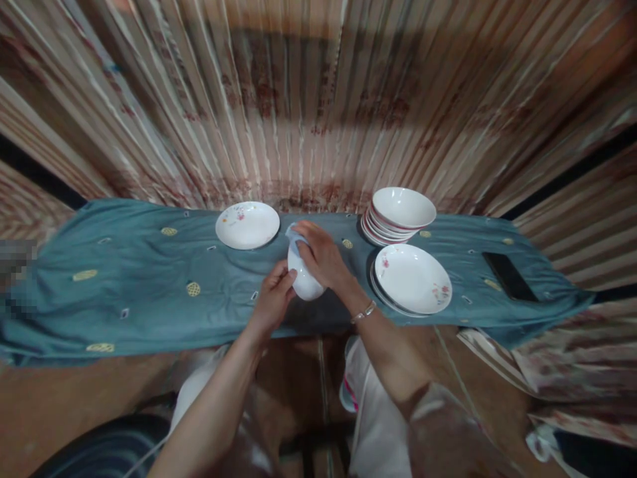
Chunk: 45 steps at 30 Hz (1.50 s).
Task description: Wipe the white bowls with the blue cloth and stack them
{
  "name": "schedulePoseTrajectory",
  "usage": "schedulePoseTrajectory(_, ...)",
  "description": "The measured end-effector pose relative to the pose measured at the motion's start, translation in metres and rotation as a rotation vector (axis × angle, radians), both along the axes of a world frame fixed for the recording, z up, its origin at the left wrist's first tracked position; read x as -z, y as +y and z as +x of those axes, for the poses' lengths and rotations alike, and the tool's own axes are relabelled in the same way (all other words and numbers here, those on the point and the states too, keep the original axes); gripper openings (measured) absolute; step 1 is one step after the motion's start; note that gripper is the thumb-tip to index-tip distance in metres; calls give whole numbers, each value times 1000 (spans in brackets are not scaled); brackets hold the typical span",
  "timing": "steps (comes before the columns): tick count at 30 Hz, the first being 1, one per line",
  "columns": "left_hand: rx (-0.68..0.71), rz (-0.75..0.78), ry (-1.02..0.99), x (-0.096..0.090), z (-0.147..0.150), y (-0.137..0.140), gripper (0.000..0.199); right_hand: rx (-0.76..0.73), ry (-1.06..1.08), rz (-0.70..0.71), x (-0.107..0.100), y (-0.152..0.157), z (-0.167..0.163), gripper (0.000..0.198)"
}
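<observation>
A white dish (pixel 304 277) is held tilted over the front half of the cloth-covered table; I cannot tell whether it is a plate or a bowl. My left hand (pixel 275 292) grips its left edge, thumb on the near face. On its upper right side, my right hand (pixel 318 251) presses a light blue cloth (pixel 293 235) against the surface. The fingers of that hand partly hide both cloth and dish. A bracelet (pixel 364 312) circles my right wrist.
A flowered plate (pixel 247 226) lies at the back left. Right of my hands stand stacked bowls (pixel 404 207) and, nearer, stacked plates (pixel 413 279). A dark phone (pixel 508 276) rests on the teal tablecloth (pixel 149 272) at the right. A pleated curtain (pixel 298 106) hangs behind.
</observation>
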<state>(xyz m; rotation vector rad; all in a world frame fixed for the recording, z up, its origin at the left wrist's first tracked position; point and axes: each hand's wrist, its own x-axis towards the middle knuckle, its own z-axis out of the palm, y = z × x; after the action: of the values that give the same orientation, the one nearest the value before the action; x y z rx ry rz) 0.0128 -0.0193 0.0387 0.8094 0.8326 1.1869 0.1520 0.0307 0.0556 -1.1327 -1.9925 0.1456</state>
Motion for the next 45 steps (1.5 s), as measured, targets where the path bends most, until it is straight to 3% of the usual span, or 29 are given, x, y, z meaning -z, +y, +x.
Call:
schedulePoseTrajectory(9, 54, 4, 31, -2, 2, -5, 37, 80, 317, -227, 10, 33, 23, 36)
schedulePoseTrajectory(16, 36, 4, 15, -1, -3, -4, 32, 166, 555, -514, 45, 58, 40, 27)
schedulePoseTrajectory(24, -28, -9, -95, 6, -4, 3, 29, 189, 649, -619, 72, 55, 47, 27)
schedulePoseTrajectory(35, -248, -304, -293, 8, -14, 23, 10, 177, 568, -649, 91, 43, 37, 33)
schedulePoseTrajectory(45, -282, -299, -309, 26, -22, 35, 17, 284, 631, -533, 102, 4, 25, 49)
